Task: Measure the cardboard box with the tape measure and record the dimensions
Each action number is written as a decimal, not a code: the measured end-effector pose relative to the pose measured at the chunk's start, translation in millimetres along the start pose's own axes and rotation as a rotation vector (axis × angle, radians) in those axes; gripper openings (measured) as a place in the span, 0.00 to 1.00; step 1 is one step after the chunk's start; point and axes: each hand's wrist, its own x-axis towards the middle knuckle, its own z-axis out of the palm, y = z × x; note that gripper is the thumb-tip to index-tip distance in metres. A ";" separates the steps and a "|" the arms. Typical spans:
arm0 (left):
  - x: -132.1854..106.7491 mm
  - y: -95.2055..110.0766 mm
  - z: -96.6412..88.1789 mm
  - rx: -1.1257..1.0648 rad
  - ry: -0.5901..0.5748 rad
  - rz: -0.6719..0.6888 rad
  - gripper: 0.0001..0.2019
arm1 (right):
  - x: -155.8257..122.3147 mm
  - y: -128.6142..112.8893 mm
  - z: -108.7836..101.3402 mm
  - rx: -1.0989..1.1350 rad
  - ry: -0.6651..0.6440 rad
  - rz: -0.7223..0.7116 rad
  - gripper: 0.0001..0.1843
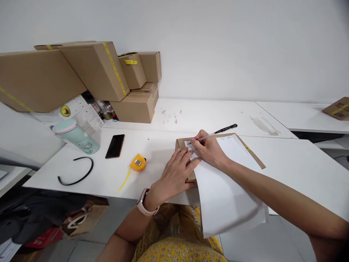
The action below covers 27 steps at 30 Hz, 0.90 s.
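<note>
Right hand: the right hand [208, 149] pinches the pen [222, 130] near its lower end, fingers curled in; the black end slants up and away to the right. Tip hard to make out behind the fingers.
Left hand: the left hand [174, 173] lies palm down, fingers loosely spread over the paper's left edge and the cardboard; thumb lower, by the near side. Probably there to stop both from sliding.
Hands: close together, fingertips nearly meeting at the upper left of the sheet.
Paper: the paper [226, 196] lies on the cardboard [181, 143], its lower part hanging past the counter [163, 134] edge. The cardboard likely serves as backing.
Arms: right forearm comes in low from the right, across the sheet; left forearm rises from below, wrist bent, pink wristband [142, 203] on it.
Tape measure: the tape measure [138, 162] sits left of the left hand, a short yellow tongue out.
Farther left: phone [115, 146], cup [77, 136], black band [92, 168]; seemingly set aside, leaving elbow room.
</note>
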 end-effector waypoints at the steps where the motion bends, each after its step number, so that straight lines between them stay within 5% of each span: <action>1: 0.1 0.0 -0.2 0.002 0.003 0.003 0.42 | -0.1 -0.2 0.1 0.000 -0.001 0.002 0.12; 27: 0.2 -0.7 1.0 -0.020 0.021 0.013 0.41 | 0.4 -0.5 0.9 -0.014 -0.021 0.008 0.11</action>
